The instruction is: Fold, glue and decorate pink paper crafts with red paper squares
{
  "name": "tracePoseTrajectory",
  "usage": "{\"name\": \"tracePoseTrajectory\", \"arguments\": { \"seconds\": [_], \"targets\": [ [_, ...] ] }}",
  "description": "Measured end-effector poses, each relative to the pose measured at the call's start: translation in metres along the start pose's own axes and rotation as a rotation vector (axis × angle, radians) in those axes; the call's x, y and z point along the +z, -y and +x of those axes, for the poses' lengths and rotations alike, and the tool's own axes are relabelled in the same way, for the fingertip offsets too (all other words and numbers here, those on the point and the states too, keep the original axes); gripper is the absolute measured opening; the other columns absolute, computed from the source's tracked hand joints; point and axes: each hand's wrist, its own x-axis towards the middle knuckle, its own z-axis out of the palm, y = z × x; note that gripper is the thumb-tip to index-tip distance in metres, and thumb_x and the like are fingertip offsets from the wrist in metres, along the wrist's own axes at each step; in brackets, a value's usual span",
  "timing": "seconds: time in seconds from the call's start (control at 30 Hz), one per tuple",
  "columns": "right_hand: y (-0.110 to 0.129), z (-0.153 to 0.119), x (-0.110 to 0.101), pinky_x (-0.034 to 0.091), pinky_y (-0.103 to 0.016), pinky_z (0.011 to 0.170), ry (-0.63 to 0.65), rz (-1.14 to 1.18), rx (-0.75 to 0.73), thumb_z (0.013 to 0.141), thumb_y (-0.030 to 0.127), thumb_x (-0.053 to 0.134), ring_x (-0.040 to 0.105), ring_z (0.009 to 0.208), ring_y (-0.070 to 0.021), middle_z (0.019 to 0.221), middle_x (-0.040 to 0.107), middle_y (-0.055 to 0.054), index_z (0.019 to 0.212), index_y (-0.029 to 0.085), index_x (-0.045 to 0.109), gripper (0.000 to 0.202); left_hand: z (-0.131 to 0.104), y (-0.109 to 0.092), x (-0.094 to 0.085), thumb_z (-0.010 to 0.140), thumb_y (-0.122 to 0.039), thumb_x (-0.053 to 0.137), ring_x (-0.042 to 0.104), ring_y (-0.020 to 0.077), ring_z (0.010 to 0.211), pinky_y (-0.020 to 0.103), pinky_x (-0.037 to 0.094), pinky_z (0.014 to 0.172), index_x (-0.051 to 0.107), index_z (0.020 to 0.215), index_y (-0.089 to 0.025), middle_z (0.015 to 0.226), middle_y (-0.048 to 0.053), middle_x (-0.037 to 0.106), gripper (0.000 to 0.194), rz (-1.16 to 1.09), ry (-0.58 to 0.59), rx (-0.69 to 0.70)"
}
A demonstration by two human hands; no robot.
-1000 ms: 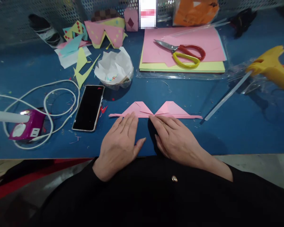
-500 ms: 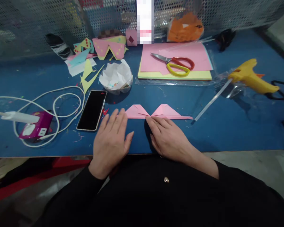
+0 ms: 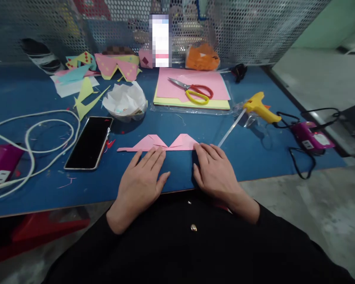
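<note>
Looking down through the head camera, I see a folded pink paper lying lengthwise near the front edge of the blue table, its straight lower edge roughly in line with that edge, its two peaks pointing away from me with a V-shaped notch between them. My left hand is open, palm down, fingertips over the paper's lower edge and thumb held apart. My right hand is open too, fingers together and slightly bent, tips on the paper's right end, which they hide. Both wrists reach in over the table's front edge, and a gap of blue surface separates the hands.

Beyond the peaks I have a band of tabletop to move in, bounded by the bowl lined with white paper and the paper stack with scissors on top. Leftward, my room runs to the phone, with red scraps just beside it. Rightward it is tighter: the glue stick slants from the yellow glue gun to just beside my right fingers; I cannot tell whether they touch
</note>
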Motion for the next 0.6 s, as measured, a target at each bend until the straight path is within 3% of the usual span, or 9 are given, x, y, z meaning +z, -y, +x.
{"name": "tracePoseTrajectory", "arguments": {
  "seconds": [0.13,0.23,0.27,0.33,0.37,0.43,0.5,0.6],
  "targets": [
    [-0.024,-0.014,-0.020,0.041,-0.049,0.112,-0.101,0.048,-0.022,0.094,0.020,0.046,0.052,0.135,-0.0279,0.139,0.061,-0.020,0.145,0.003,0.041,0.055,0.009,0.012,-0.004,0.099,-0.018,0.044,0.065,0.0292,0.121,0.048,0.052,0.100,0.063,0.129,-0.010,0.131,0.017,0.068,0.036,-0.020,-0.060,0.042],
    [-0.070,-0.007,-0.037,0.045,-0.050,0.104,-0.269,-0.060,0.130,0.092,0.023,0.047,0.059,0.124,-0.0310,0.135,0.062,-0.023,0.144,0.004,0.045,0.055,0.020,0.020,-0.010,0.098,-0.013,0.043,0.070,0.0279,0.107,0.043,0.056,0.089,0.067,0.119,-0.013,0.119,0.014,0.073,0.032,0.017,-0.070,0.083],
    [-0.090,-0.001,-0.041,0.046,-0.049,0.099,-0.259,-0.136,0.209,0.093,0.027,0.046,0.060,0.121,-0.0335,0.133,0.062,-0.026,0.143,0.002,0.046,0.056,0.024,0.021,-0.012,0.097,-0.012,0.044,0.070,0.0279,0.103,0.042,0.055,0.085,0.067,0.116,-0.014,0.115,0.014,0.074,0.030,0.044,-0.070,0.092],
    [-0.132,0.014,-0.046,0.046,-0.046,0.087,-0.109,-0.341,0.459,0.091,0.037,0.044,0.063,0.113,-0.0371,0.125,0.064,-0.032,0.138,-0.004,0.048,0.062,0.031,0.023,-0.013,0.097,-0.013,0.045,0.070,0.0284,0.095,0.041,0.054,0.077,0.068,0.110,-0.014,0.108,0.013,0.074,0.026,0.094,-0.067,0.105],
    [-0.151,0.021,-0.047,0.044,-0.044,0.081,0.038,-0.423,0.530,0.092,0.039,0.039,0.063,0.113,-0.0368,0.124,0.063,-0.032,0.135,-0.004,0.050,0.062,0.033,0.023,-0.013,0.097,-0.013,0.045,0.069,0.0286,0.092,0.041,0.053,0.074,0.068,0.107,-0.014,0.105,0.013,0.074,0.025,0.108,-0.063,0.107],
    [-0.179,0.033,-0.047,0.040,-0.041,0.072,0.135,-0.446,0.567,0.090,0.035,0.042,0.067,0.103,-0.0339,0.113,0.068,-0.029,0.119,-0.002,0.059,0.050,0.037,0.023,-0.012,0.098,-0.014,0.046,0.068,0.0284,0.090,0.040,0.051,0.070,0.068,0.104,-0.014,0.102,0.012,0.073,0.023,0.115,-0.038,0.101],
    [-0.192,0.041,-0.046,0.038,-0.038,0.069,0.206,-0.450,0.563,0.086,0.027,0.052,0.067,0.097,-0.0311,0.109,0.070,-0.025,0.112,0.003,0.061,0.037,0.040,0.023,-0.011,0.098,-0.016,0.046,0.066,0.0278,0.088,0.040,0.049,0.069,0.068,0.101,-0.015,0.100,0.011,0.072,0.022,0.102,-0.018,0.084],
    [-0.193,0.047,-0.045,0.034,-0.035,0.066,0.283,-0.474,0.589,0.084,0.021,0.058,0.067,0.090,-0.0303,0.105,0.071,-0.024,0.107,0.006,0.063,0.028,0.043,0.024,-0.010,0.100,-0.019,0.046,0.064,0.0269,0.086,0.039,0.048,0.069,0.067,0.097,-0.015,0.096,0.010,0.070,0.021,0.062,-0.013,0.062]
  ]
}}
